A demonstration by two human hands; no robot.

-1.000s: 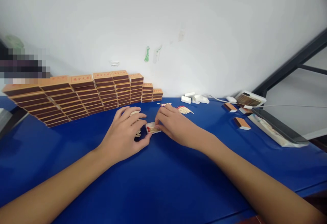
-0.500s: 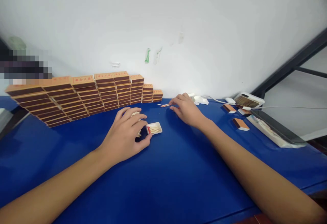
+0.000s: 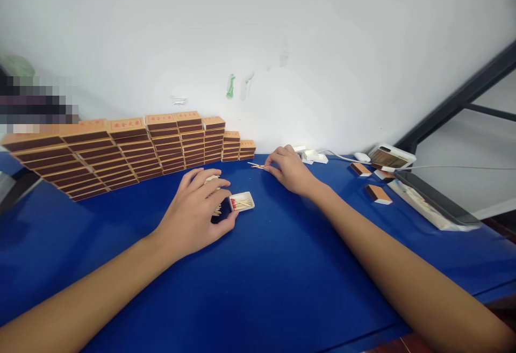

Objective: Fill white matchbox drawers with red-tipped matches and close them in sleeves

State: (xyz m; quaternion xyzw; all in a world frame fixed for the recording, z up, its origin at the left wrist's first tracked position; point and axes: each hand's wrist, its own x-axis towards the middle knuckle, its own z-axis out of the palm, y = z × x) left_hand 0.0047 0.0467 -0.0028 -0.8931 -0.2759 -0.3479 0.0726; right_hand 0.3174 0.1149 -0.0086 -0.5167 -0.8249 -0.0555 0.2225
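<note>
A small white matchbox tray (image 3: pixel 242 201) with a few red-tipped matches in it lies on the blue table (image 3: pixel 262 278). My left hand (image 3: pixel 197 210) rests just left of it, fingers curled over a bundle of matches (image 3: pixel 217 210), thumb touching the tray's end. My right hand (image 3: pixel 288 169) is farther back, fingers curled down onto loose matches (image 3: pixel 257 165) on the table top; what it grips is hidden.
Stacked orange matchboxes (image 3: pixel 121 151) form a stepped wall along the back left. White empty trays (image 3: pixel 312 155), loose matchbox sleeves (image 3: pixel 378 194), a phone (image 3: pixel 393 156) with a cable and a dark tablet (image 3: pixel 437 197) lie at the right.
My right hand left the tray and moved back and right to the loose matches by the wall. My left hand stayed beside the tray.
</note>
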